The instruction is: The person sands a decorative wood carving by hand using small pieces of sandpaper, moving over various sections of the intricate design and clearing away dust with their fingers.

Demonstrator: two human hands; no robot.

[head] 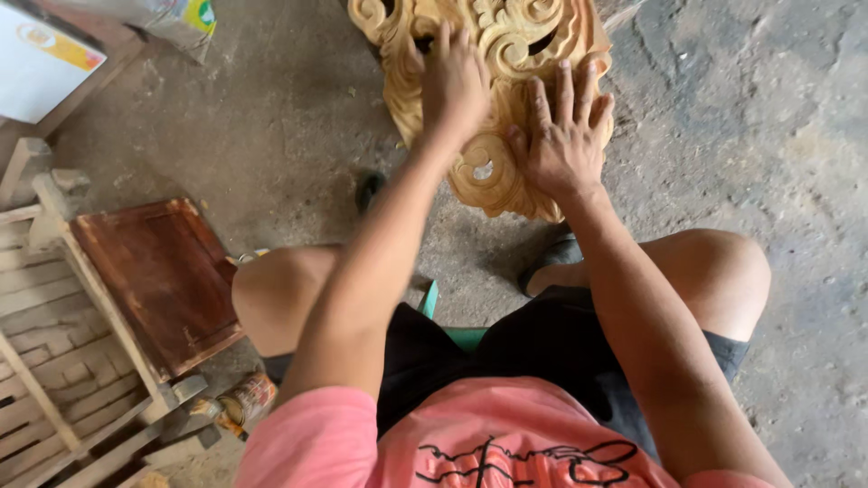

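Pink shirt point(470, 443) and black shorts point(533, 352) sit closest, with two bare knees sticking out over the grey floor point(778, 117). Far to the left of the left hand lies a slatted wooden frame point(54, 361), and on it rests a dark red-brown wooden panel point(163, 280). Below that panel a small tin can point(244, 399) lies on its side. Up in the corner, well away from both hands, is a white box point(41, 59).

Next comes the left hand point(455, 79). Its fingers are curled and pressed down on the carved wooden piece point(520, 36), a pale board full of curly cut shapes. Just beside it, the right hand point(562, 140) lies flat on the same carving with its fingers spread wide. The carving stands on the floor in front of the knees, under both hands.
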